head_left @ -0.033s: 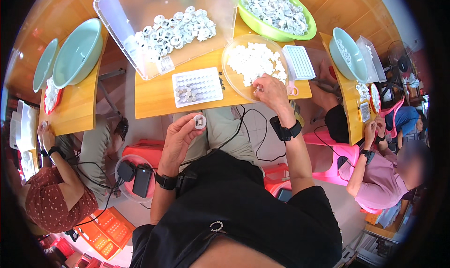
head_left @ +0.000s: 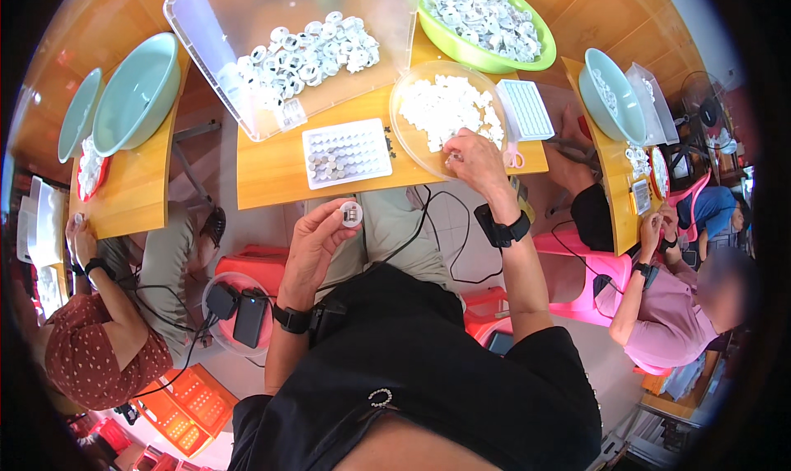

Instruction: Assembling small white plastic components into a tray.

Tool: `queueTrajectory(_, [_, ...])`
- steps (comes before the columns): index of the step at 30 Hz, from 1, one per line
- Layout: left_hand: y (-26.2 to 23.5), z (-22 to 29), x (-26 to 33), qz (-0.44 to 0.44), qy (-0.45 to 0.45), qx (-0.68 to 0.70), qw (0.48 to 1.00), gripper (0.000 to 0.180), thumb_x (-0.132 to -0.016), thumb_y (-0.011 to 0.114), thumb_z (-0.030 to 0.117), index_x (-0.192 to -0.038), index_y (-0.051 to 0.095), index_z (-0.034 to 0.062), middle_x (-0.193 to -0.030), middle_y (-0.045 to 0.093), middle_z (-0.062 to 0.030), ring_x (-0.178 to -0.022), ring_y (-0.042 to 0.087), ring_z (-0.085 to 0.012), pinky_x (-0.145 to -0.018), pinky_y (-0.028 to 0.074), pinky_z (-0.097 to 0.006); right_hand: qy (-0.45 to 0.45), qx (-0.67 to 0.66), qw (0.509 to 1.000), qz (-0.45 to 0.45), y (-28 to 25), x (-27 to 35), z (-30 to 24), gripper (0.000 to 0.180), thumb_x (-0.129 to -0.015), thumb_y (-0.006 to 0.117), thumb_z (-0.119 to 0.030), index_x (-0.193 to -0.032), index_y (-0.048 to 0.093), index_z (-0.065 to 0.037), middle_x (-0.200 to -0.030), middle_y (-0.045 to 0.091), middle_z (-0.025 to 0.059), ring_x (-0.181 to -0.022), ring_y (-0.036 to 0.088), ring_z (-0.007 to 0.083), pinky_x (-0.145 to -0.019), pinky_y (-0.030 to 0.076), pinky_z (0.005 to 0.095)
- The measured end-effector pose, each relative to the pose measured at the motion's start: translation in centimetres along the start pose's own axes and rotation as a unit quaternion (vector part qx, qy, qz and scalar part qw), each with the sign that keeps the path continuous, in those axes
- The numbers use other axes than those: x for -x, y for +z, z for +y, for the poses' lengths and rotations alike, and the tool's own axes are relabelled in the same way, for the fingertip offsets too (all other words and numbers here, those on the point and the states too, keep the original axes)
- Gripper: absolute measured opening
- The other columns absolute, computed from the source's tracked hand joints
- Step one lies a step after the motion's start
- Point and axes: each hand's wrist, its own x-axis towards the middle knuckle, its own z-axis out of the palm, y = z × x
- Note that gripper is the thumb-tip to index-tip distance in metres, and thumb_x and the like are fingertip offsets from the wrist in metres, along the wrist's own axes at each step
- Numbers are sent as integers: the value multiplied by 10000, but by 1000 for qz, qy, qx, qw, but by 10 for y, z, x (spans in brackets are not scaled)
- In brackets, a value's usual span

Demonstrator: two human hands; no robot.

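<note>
Between thumb and fingers of my left hand (head_left: 315, 239), just off the table's near edge, is a small round white plastic part (head_left: 352, 215) with dark inset pieces on its face. My right hand (head_left: 479, 162) is over the near rim of a round clear dish (head_left: 404, 145) heaped with small white plastic pieces (head_left: 445, 112). Its fingertips are pinched together, and what they hold is too small to make out. Left of the dish lies a white dimpled tray (head_left: 367, 145) with several coin-like silvery discs (head_left: 327, 166) in its near left part.
A large clear bin (head_left: 210, 67) of round white parts stands behind the tray. At the back right is a green basin (head_left: 527, 55) full of similar parts. A pale grid tray (head_left: 529, 108) and pink scissors (head_left: 515, 155) lie right of the dish. People work at both side tables.
</note>
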Motion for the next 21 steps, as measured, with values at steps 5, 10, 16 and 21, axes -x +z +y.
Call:
queueTrajectory(5, [-3, -1, -2, 5, -3, -1, 1000, 288, -907, 519, 110, -1151, 539, -42, -1055, 613, -158, -855, 633, -169, -750, 534, -240, -34, -36, 998, -28, 1, -1, 5, 131, -663, 619, 22, -781, 608, -34, -796, 535, 96, -716, 577, 228, -668, 460, 327])
queueTrajectory(10, [-4, 0, -1, 15, -4, -8, 1000, 282, -915, 509, 120, -1146, 542, -39, -1048, 616, -148, -854, 631, -167, -742, 530, -242, -53, -96, 994, -26, 0, -2, 1, 131, -668, 617, 35, -776, 571, -22, -755, 524, 90, -688, 567, 214, -630, 455, 294])
queueTrajectory(16, [0, 3, -5, 0, -12, 17, 1000, 321, -943, 472, 192, -1169, 520, -31, -1044, 611, -148, -821, 626, -159, -724, 521, -238, 36, -222, 972, 64, -11, 2, -11, 111, -711, 621, 12, -808, 572, -9, -730, 600, 73, -626, 578, 158, -568, 459, 277])
queueTrajectory(21, [4, 2, -11, -25, -24, 31, 999, 342, -941, 482, 224, -1169, 523, -27, -1022, 612, -121, -800, 616, -131, -726, 518, -233, 93, -495, 862, -54, -15, 17, -60, 122, -789, 600, 34, -901, 595, -15, -737, 583, 12, -672, 611, 81, -547, 457, 182])
